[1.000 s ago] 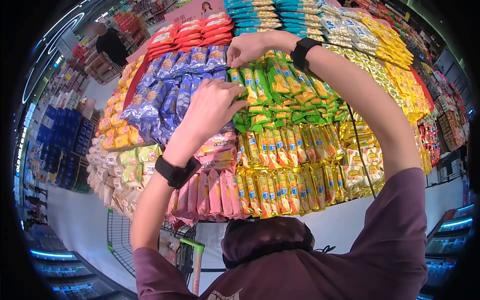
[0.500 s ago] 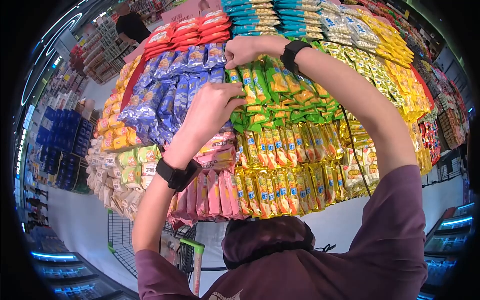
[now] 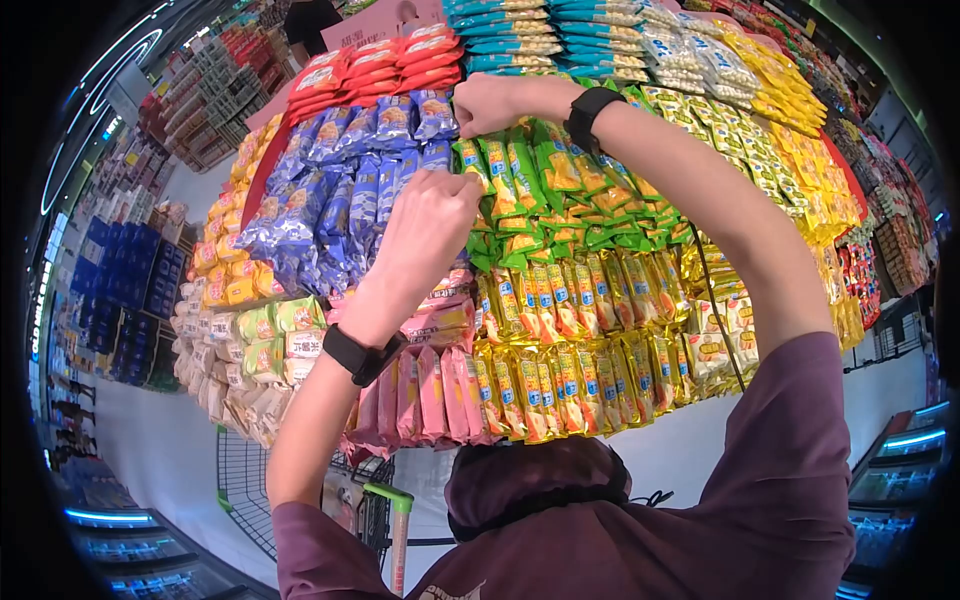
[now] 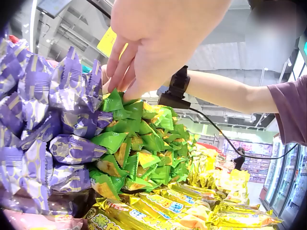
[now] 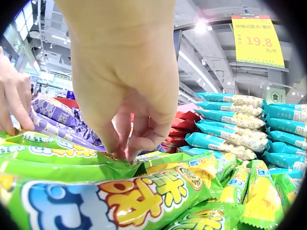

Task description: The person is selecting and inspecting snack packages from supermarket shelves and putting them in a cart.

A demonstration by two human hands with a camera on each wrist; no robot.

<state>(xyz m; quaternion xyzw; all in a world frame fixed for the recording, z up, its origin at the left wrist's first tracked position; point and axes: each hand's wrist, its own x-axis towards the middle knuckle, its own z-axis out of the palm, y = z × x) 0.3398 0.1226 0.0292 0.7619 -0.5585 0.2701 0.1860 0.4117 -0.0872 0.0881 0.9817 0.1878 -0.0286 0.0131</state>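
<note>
Green snack packets (image 3: 555, 165) lie in a stack in the middle of the display. My left hand (image 3: 432, 222) is at the near left edge of this stack, its fingers and thumb drawn together on the end of a green packet (image 4: 112, 101). Farther back, my right hand (image 3: 487, 105) reaches over from the right with bent fingers. In the right wrist view its fingertips pinch the edge of a green packet (image 5: 72, 163). Purple-blue packets (image 3: 345, 195) are stacked directly left of both hands.
Gold packets (image 3: 560, 300) and pink packets (image 3: 415, 395) line the near side. Red bags (image 3: 375, 65) and teal bags (image 3: 505, 38) rise behind. A black cable (image 3: 703, 260) hangs by the right arm. A shopping cart (image 3: 245, 480) stands at lower left.
My left hand's thumb and fingers have come together, where they were spread before. The right hand's fingers have bent in a little more. A person in the background has moved mostly out of view.
</note>
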